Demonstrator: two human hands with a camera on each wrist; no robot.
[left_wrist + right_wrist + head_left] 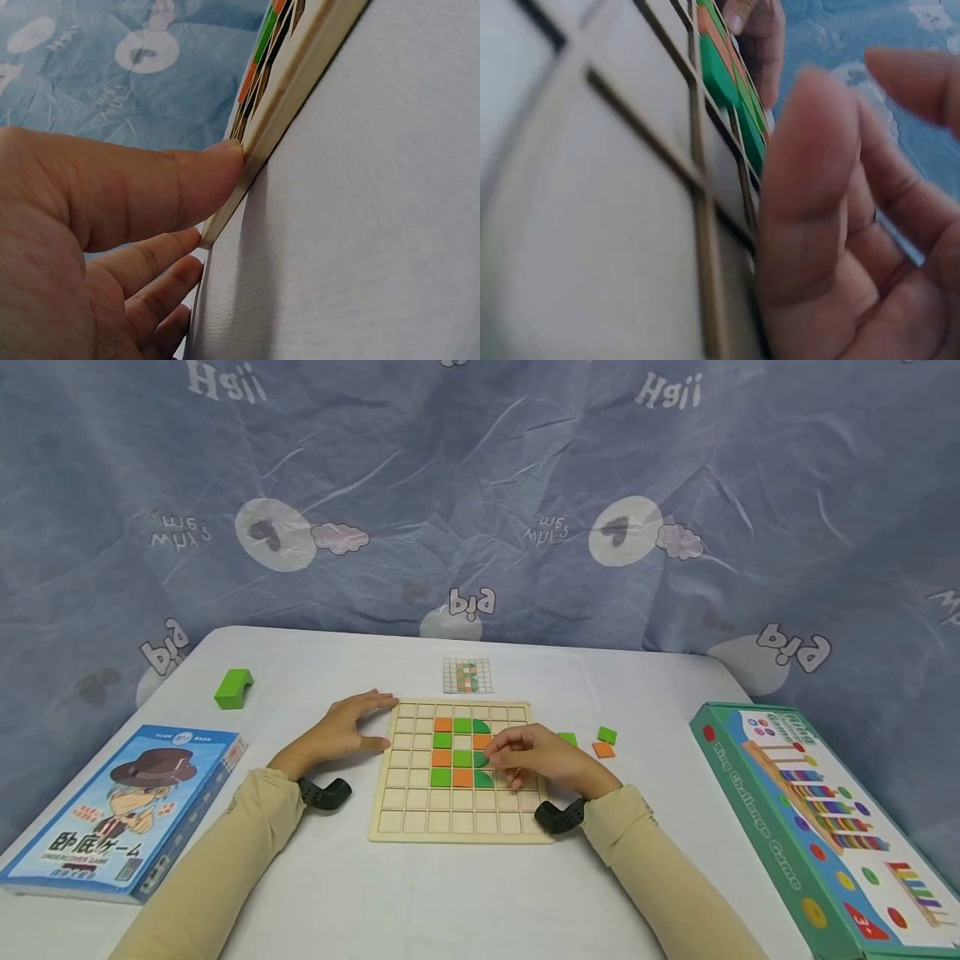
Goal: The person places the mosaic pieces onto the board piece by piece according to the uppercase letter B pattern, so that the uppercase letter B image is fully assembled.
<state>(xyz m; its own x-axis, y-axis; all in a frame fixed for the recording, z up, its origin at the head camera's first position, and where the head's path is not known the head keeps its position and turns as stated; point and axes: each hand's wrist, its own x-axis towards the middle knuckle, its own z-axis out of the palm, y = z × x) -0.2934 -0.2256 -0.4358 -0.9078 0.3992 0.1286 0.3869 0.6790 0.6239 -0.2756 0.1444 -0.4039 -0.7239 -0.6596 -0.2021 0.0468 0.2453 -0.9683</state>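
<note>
A wooden grid board (416, 821) lies on the table, holding orange, light green and dark green tiles in its middle cells. My left hand (335, 735) rests at the board's left edge; in the left wrist view, the thumb (180, 184) touches the board's side. Over the right part of the grid, my right hand (543, 756) has its fingertips beside a dark green rounded tile (481, 760). No piece shows between thumb and fingers in the right wrist view, where a dark green tile (718, 75) sits beyond the thumb (810, 150).
Behind the board lies a small pattern card (467, 676). Loose tiles, including an orange one (603, 750) and a green one (607, 735), lie to the right. A green arch block (234, 688) and a blue game box (127, 810) stand left, a green game box (825, 827) right.
</note>
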